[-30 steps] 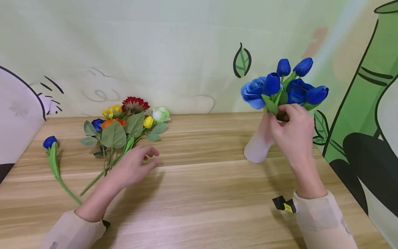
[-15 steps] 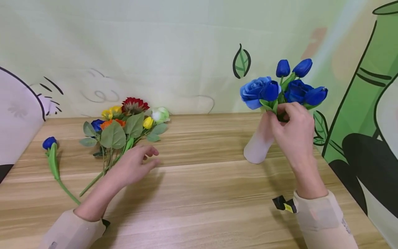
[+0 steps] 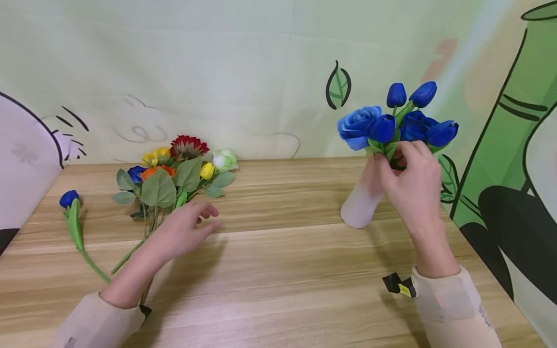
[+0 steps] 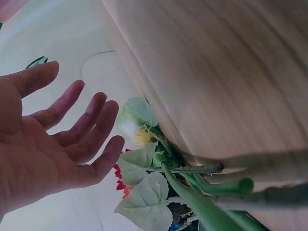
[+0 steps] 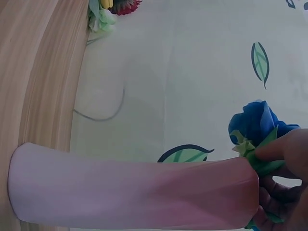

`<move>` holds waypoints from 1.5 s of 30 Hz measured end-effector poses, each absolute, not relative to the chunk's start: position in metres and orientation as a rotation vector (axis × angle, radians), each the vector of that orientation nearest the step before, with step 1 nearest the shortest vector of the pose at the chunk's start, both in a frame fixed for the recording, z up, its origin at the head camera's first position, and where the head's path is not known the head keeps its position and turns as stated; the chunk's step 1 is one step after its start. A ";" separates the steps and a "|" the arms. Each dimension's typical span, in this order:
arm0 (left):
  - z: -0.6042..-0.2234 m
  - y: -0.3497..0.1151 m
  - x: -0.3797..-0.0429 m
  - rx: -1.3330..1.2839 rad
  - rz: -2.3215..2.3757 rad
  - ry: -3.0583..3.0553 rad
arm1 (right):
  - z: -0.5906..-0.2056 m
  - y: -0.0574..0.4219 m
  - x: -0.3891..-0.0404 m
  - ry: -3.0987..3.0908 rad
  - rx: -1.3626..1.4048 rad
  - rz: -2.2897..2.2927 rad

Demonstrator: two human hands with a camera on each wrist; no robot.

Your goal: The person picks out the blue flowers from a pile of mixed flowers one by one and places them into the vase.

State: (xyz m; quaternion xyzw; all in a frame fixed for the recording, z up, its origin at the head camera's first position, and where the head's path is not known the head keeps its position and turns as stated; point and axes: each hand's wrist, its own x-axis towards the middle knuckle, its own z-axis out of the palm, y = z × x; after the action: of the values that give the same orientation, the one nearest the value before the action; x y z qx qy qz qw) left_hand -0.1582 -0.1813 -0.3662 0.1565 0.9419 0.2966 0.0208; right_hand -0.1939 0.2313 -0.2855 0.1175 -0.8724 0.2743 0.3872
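Observation:
Toward the right of the head view stands a pale pink-white vase (image 3: 359, 208) holding several blue tulips and roses. My right hand (image 3: 413, 181) is at its mouth, thumb and fingers pinching the green leaves and stem of a blue tulip (image 3: 384, 128). Beside that tulip is a lighter blue rose (image 3: 358, 126). The right wrist view shows the thumb on green leaves just above the vase rim; the stems inside are hidden. My left hand (image 3: 184, 232) hovers above the table with relaxed fingers, holding nothing, in front of a bunch of mixed artificial flowers (image 3: 158, 188).
A single blue tulip (image 3: 75, 224) lies at the left of the wooden table (image 3: 283, 280), its stem running toward my left forearm. Behind the table hangs a printed cloth backdrop (image 3: 261, 87), close to the vase and the bunch.
The front blue tulip leaned left over the lighter rose, then came back slightly right, with my right hand still on its leaves. My left hand drew back slightly to the left. The vase stayed put.

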 end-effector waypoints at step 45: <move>-0.367 -0.181 -0.160 0.453 0.872 2.848 | -0.284 0.191 -0.169 -2.189 0.601 0.666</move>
State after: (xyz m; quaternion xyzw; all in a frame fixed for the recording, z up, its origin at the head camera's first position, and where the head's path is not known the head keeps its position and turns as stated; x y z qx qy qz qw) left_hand -0.1601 -0.1809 -0.3670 0.1501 0.9433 0.2888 0.0646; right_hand -0.1694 0.1908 -0.2838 0.2352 -0.8565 0.2608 0.3783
